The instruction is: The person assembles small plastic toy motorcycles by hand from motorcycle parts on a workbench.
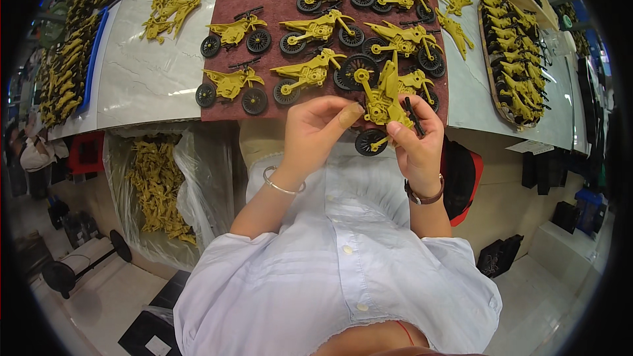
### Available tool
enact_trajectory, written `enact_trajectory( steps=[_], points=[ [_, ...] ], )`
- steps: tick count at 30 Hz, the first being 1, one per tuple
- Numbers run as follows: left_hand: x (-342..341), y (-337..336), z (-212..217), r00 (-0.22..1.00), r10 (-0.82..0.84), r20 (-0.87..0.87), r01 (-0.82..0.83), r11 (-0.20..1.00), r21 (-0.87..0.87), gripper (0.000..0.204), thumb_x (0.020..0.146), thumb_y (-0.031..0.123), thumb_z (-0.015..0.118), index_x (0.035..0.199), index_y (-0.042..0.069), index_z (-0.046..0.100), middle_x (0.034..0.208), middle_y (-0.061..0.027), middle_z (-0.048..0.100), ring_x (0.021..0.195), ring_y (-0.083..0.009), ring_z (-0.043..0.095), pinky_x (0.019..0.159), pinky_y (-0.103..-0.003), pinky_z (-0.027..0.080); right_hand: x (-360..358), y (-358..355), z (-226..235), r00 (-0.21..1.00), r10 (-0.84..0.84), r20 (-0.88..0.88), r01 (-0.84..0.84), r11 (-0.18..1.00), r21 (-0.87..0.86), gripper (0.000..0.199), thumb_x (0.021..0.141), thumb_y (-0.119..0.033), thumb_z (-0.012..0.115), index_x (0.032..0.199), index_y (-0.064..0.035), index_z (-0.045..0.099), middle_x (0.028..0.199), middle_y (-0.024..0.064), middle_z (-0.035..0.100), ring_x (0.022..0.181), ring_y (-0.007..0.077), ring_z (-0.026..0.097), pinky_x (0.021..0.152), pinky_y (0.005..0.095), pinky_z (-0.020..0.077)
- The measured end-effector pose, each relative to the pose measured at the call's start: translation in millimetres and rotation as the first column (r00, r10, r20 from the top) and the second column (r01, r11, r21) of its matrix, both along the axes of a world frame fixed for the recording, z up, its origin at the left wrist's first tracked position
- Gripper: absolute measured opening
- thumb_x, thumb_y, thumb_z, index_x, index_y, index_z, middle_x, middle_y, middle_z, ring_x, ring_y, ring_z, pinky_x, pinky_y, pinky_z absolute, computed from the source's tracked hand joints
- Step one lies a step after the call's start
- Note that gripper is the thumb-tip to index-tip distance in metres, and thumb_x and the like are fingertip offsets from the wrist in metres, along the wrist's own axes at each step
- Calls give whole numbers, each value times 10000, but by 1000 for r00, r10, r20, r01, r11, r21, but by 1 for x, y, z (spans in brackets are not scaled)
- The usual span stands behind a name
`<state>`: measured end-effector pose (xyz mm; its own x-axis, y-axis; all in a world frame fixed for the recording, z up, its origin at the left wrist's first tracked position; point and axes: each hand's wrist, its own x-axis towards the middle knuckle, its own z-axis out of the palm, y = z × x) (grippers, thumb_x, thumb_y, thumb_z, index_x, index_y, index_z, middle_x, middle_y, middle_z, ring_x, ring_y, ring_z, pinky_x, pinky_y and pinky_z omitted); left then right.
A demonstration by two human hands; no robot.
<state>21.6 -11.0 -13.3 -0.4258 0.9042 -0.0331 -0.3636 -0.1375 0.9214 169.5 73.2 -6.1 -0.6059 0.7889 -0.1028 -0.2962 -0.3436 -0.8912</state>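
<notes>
Both hands are up off the bench, working one toy motorcycle [381, 102], olive-yellow body, black wheels. It's held nose-up just in front of the near edge of the maroon mat [277, 0], over my lap, not resting on anything.

Right hand [415, 138]: fingers curled around the frame's right side, thumb near the lower wheel [370, 142]. Closed on the bike, and it looks like a small black part [414, 116] is pinched in there too.

Left hand [316, 128]: partly closed, thumb and fingertips pressing on the body's left side. Pinch, not a full wrap.

Risks as I see them:
- Bike is unsupported in the air. If the left pinch slips while pushing, it likely drops to the floor.
- The black part is thin. Pressure off-axis could snap it or pop it out of the fingers.
- Finished motorcycles [310, 29] lie in rows on the mat right behind the hands. A jerk forward could knock the nearest one [356, 69] out of line.
- Can't tell if the upper wheel is fully seated, it overlaps the bikes behind.

Loose yellow frame parts [173, 1] on the left of the worktable [145, 86], a tray of more bikes [514, 59] on the right. Both well apart from the hands.
</notes>
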Motion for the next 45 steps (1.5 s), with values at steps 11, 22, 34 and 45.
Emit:
enact_trajectory(
  steps=[11,22,34,45],
  points=[
    [4,0,7,975,139,-172,-133,990,46,196,797,-43,614,993,-61,608,877,-88,657,780,-104,621,698,-212,497,0,-5,-5,998,-34,51,31,998,52,333,758,6,656,1060,37,520,975,44,575,868,75,539,754,201,438],
    [2,1,9,939,132,-319,-133,991,17,171,799,-38,615,968,-57,606,894,-74,645,797,-88,612,695,-198,488,-5,-9,-3,997,-64,51,58,992,109,344,771,4,654,1078,43,503,1010,66,569,905,93,545,778,219,448],
    [-3,2,2,924,132,-358,-101,989,103,140,808,-46,597,948,-46,606,896,-58,633,780,-77,601,680,-195,486,-5,-10,-7,995,-74,63,72,997,27,344,769,-2,656,1078,38,511,1011,52,558,904,88,537,776,216,444],
    [-4,-3,-7,974,12,-226,-4,999,32,220,748,-34,673,956,-69,610,899,-109,640,812,-129,612,707,-242,503,-9,-10,-3,998,-39,-39,42,996,77,337,767,-3,656,1071,39,517,1011,56,568,912,84,534,767,204,438]
  ],
)
